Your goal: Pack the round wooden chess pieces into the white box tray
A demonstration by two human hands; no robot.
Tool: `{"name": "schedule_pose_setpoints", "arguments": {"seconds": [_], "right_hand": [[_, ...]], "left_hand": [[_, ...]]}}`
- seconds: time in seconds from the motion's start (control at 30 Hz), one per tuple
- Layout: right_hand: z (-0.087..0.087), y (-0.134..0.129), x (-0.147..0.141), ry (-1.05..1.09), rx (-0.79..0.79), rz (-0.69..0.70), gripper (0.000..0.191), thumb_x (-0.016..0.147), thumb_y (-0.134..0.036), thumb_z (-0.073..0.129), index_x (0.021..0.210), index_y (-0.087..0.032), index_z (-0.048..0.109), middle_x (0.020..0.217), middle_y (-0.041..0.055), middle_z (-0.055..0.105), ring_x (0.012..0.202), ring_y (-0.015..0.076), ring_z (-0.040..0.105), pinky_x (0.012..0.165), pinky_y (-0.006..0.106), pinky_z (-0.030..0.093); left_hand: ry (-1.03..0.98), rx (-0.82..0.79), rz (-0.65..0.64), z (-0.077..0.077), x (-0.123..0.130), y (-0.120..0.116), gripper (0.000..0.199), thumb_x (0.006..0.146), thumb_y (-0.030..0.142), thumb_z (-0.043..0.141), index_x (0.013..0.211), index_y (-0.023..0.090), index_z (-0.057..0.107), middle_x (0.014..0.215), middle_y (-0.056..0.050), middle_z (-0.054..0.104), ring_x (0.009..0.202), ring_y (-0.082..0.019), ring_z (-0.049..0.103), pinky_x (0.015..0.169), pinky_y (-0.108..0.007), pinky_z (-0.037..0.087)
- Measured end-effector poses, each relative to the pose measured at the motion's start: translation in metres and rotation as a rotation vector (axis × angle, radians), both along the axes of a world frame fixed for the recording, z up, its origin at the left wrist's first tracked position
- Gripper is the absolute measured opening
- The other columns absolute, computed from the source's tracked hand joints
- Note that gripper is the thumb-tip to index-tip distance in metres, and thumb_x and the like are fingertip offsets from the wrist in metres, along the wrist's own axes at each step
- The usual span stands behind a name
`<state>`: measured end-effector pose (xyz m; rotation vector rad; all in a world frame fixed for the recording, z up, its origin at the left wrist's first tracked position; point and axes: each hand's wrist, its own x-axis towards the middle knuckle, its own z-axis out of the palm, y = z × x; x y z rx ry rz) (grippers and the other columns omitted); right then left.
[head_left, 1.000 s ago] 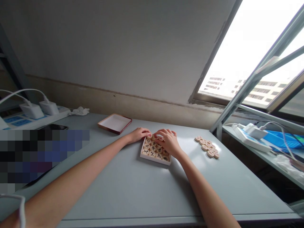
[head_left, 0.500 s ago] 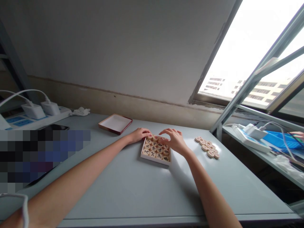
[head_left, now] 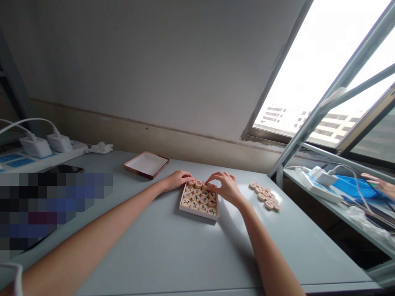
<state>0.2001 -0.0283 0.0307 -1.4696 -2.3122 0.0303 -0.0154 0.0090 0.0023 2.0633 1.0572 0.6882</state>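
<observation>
A shallow white-rimmed box [head_left: 197, 214] lies on the table, filled with rows of round wooden Chinese chess pieces [head_left: 195, 197]. Black characters mark the near rows; red ones mark the far row, which sits higher. My left hand [head_left: 176, 181] is closed at the far left corner, its fingertips against the box and the end red piece. Over the far right corner, my right hand [head_left: 227, 187] curves with thumb and forefinger pinching at a red piece [head_left: 212, 187], partly hidden by the fingers. More red-marked pieces [head_left: 264, 195] lie in a loose cluster to the right.
The box lid [head_left: 147, 164] lies inner side up at the back left. At the left are a power strip [head_left: 72, 150] with chargers and a dark phone [head_left: 66, 168]. On the right-hand shelf, another person's hand [head_left: 381, 184] is near a blue tray [head_left: 348, 187].
My right thumb and forefinger have come down and closed in on the far row of pieces. My left hand stays at the box corner. The other person's hand shows more.
</observation>
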Motion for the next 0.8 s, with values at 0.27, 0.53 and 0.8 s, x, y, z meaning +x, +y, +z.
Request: {"name": "schedule_pose_setpoints", "arguments": {"seconds": [0.27, 0.53, 0.8], "right_hand": [[-0.001, -0.002, -0.001, 0.010, -0.001, 0.019, 0.015, 0.073, -0.040, 0.058, 0.083, -0.030, 0.062, 0.097, 0.0000, 0.059, 0.094, 0.0202, 0.048, 0.089, 0.043, 0.024], [0.006, -0.002, 0.009, -0.016, -0.052, -0.003, 0.020, 0.070, -0.040, 0.060, 0.086, -0.028, 0.061, 0.095, 0.0011, 0.059, 0.094, 0.0210, 0.049, 0.088, 0.043, 0.026], [0.006, -0.004, 0.008, 0.120, -0.075, 0.026, 0.023, 0.071, -0.039, 0.058, 0.092, -0.028, 0.059, 0.097, -0.0003, 0.060, 0.095, 0.0197, 0.051, 0.091, 0.044, 0.027]], "left_hand": [[-0.015, 0.002, -0.005, 0.004, 0.001, -0.005, 0.035, 0.075, 0.039, 0.042, 0.085, 0.013, 0.063, 0.089, -0.006, 0.065, 0.085, -0.020, 0.056, 0.073, -0.025, 0.039], [-0.010, 0.007, -0.009, 0.003, 0.001, -0.004, 0.036, 0.075, 0.039, 0.042, 0.086, 0.012, 0.063, 0.089, -0.007, 0.065, 0.084, -0.020, 0.056, 0.072, -0.024, 0.039], [-0.048, 0.005, 0.028, -0.002, 0.000, 0.001, 0.043, 0.080, 0.044, 0.033, 0.088, 0.012, 0.060, 0.087, -0.006, 0.061, 0.081, -0.019, 0.053, 0.071, -0.025, 0.038]]}}
